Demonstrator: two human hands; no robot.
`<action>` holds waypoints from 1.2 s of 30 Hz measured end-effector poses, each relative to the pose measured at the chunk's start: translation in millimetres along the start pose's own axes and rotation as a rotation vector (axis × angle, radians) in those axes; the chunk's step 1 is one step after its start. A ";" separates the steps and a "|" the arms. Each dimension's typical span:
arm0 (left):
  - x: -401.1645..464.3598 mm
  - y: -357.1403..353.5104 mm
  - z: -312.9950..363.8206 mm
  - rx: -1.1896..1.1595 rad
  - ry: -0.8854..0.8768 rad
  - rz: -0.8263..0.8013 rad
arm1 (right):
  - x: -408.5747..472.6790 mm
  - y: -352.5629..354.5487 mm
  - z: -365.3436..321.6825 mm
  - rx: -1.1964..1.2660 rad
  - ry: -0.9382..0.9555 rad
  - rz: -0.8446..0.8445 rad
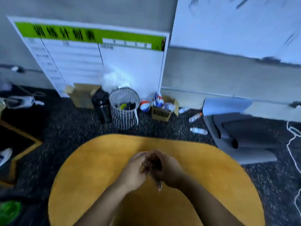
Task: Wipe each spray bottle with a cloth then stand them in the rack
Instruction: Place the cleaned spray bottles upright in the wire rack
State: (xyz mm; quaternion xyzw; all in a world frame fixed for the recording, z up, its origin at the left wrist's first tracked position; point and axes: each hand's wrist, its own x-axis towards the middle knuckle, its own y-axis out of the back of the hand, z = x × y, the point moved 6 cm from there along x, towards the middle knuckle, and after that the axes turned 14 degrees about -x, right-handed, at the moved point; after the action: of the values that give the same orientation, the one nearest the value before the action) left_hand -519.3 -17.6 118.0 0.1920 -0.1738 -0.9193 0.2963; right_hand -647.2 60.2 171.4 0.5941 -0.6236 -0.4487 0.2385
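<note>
Both hands, left (135, 168) and right (169, 170), are held together mid-mat (81, 168), fingers curled round a small dark item (153, 162), too blurred to identify. No bottle, cloth or rack is seen; wiping judged not begun; a bottle must be located first

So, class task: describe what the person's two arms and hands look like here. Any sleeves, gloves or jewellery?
Both forearms are bare, with no sleeves showing up to the frame's bottom edge. The left hand and right hand wear no gloves. No watch or bracelet shows; the blur makes rings impossible to judge.
</note>
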 end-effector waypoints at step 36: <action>-25.4 302.9 473.0 -0.175 -0.914 0.386 | -46.3 486.9 -192.0 0.112 0.348 0.866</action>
State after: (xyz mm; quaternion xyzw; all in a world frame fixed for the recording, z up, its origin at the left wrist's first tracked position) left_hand -571.1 -136.1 665.2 -0.2913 -0.2402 -0.8489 0.3698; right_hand -735.9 -1.5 685.6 0.3574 -0.7881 -0.1673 0.4725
